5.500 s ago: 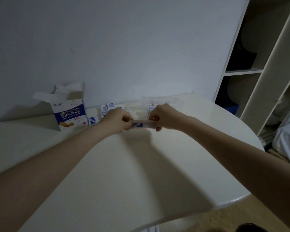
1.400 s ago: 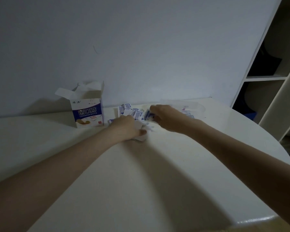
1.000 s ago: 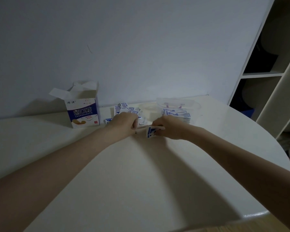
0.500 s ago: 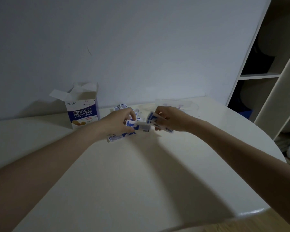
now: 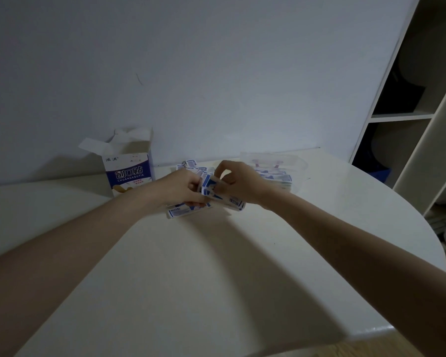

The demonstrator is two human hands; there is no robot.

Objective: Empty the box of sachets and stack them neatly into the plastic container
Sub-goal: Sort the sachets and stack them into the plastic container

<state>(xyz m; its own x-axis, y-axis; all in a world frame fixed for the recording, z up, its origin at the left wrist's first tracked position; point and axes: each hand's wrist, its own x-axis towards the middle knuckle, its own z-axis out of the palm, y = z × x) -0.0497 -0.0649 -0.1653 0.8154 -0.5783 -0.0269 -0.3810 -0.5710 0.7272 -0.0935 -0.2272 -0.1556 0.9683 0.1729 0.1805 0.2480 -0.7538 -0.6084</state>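
A small bunch of blue-and-white sachets sits pinched between the left hand and right hand, both hands gripping it above loose sachets on the white counter, between the opened box and the clear plastic container holding stacked sachets.

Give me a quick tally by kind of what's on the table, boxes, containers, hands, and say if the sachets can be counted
Open box: 1
Plastic container: 1
Hands at work: 2, left hand and right hand
Sachets: too many overlapping and hidden to count
Total counted: 4
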